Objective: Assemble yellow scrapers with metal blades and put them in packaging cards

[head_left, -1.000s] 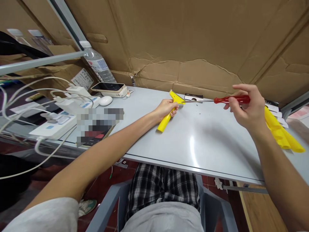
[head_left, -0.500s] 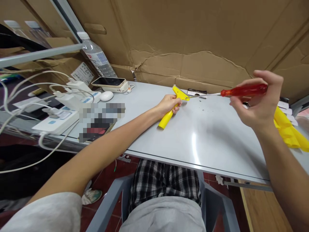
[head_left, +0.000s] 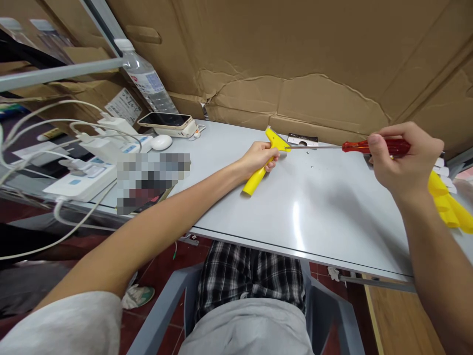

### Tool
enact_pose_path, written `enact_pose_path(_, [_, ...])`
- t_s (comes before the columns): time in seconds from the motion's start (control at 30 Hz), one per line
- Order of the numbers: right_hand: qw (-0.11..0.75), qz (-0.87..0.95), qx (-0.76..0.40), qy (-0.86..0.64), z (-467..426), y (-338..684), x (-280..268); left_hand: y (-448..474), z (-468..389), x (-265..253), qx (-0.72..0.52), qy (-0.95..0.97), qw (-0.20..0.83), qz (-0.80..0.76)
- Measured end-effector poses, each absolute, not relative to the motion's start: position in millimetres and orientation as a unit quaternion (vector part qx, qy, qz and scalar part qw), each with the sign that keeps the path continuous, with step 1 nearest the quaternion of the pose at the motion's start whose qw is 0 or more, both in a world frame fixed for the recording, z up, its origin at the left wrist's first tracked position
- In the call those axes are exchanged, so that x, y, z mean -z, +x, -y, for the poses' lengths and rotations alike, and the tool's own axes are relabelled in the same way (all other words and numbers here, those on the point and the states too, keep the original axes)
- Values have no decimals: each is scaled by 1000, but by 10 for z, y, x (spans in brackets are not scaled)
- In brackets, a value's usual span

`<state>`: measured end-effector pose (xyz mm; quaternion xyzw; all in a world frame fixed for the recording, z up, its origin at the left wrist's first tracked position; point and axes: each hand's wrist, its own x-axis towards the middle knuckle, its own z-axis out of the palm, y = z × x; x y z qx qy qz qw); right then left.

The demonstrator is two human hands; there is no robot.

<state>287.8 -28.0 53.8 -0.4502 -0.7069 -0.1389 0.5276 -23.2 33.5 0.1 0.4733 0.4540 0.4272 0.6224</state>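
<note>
My left hand (head_left: 258, 157) is closed around a yellow scraper (head_left: 253, 183) with a wide T-shaped head, just above the white table. Its handle points down toward me, and my fingers hide the neck. In my right hand (head_left: 408, 160) is a screwdriver (head_left: 357, 147) with a clear red handle and a long thin shaft. The shaft lies nearly level, and its tip meets the right end of the scraper's head. Whether the tip sits in a screw is too small to tell. A few tiny dark bits lie on the table by the shaft.
A small black-and-white box (head_left: 303, 140) lies behind the shaft, against the cardboard. At left are a power strip (head_left: 79, 182) with cables, a white mouse (head_left: 161, 142), a phone (head_left: 166, 120) and a water bottle (head_left: 150, 81). Yellow pieces (head_left: 445, 202) lie at far right.
My right hand has moved slightly down and right and its fingers have shifted around the screwdriver handle. The shaft is now closer to level. My left hand keeps its hold on the scraper.
</note>
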Motion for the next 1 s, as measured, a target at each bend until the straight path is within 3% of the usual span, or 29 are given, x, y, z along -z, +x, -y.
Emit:
enact_pose_path(0.17, [515,747,3,-420,238,2899,-514,-240,-313,-24,-432,470,619,-456])
enact_pose_path(0.43, [502,725,81,-464,221,2981,-510,-226,-277,-61,-424,469,622,-461])
enact_pose_path(0.7, [536,787,10,-306,293,2819,-587,-235,-285,-41,-420,481,628,-444])
enact_pose_path(0.9, [476,721,230,-448,291,2947,-571,-234,-288,-35,-425,484,624,-443])
enact_pose_path(1.0, [480,740,204,-425,318,2956,-630,-233,-278,-50,-424,485,626,-439])
